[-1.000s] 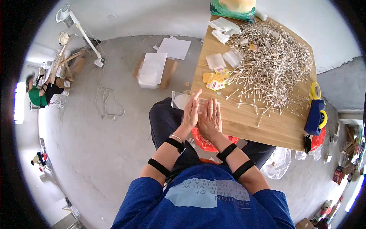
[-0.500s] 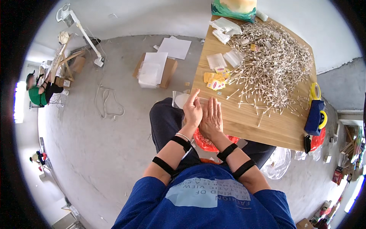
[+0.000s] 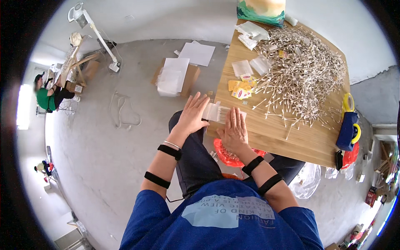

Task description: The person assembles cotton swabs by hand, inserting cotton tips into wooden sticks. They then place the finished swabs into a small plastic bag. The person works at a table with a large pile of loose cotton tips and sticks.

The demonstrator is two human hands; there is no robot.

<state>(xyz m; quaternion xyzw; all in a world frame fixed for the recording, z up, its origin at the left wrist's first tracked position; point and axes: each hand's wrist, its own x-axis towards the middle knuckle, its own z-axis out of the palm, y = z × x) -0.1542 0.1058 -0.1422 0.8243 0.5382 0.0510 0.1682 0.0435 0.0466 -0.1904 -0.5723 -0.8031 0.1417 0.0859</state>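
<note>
At the near left corner of the wooden table (image 3: pixel 271 135), a clear plastic sleeve (image 3: pixel 211 111) lies with a row of white cotton swabs (image 3: pixel 223 114) in or on it. My left hand (image 3: pixel 193 114) is open, its fingers spread at the sleeve's left end; whether they touch it I cannot tell. My right hand (image 3: pixel 234 131) lies flat, fingers stretched out, over the right end of the swab row. Just beyond are yellow and white cards (image 3: pixel 240 88) and clear plastic boxes (image 3: pixel 241 68). A large loose heap of cotton swabs (image 3: pixel 304 71) covers the table's far part.
A blue tape dispenser (image 3: pixel 346 131) with yellow rolls stands at the table's right edge. Below the near edge hangs a red plastic bag (image 3: pixel 227 156). Cardboard and white sheets (image 3: pixel 177 73) lie on the floor at left. Another person (image 3: pixel 48 96) sits far left.
My left hand has moved left, away from my right hand, and its fingers have spread. The sleeve and swab row now show between the hands. My right hand stays flat.
</note>
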